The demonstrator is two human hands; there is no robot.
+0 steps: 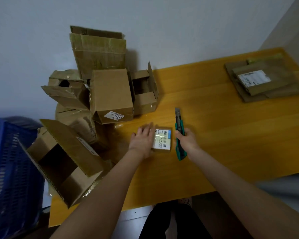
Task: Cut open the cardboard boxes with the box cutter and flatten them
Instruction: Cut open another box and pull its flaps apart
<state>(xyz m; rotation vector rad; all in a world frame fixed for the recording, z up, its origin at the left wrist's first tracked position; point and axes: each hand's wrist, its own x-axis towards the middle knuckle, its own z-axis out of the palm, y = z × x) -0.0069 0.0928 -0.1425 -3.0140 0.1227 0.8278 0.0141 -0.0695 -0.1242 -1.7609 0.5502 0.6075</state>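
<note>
The yellow table (223,121) is looking smooth and a bit shiny, so a light box is likely to be sliding on it easily. On its left end a pile of brown boxes (110,95) is leaning by the wall, with flaps hanging open and shiny tape wrinkling. The card looks stiff but bendy at the folds. A blue plastic basket (9,161) full of holes is standing left of the table. Far off at the right end, some flat boxes (259,81) are lying in a stack.

Near the person, the small box (162,141) is sitting on the table, closed, with a white label on top. It is probably light and easy to squash, so holding it down by the top and sides seems best. The left hand (141,140) is lying flat on its left part, fingers straight. Just beside the box, the right hand (188,140) is wrapping its fingers round the green box cutter (179,133), whose grey blade is pointing away and looks sharp.
</note>
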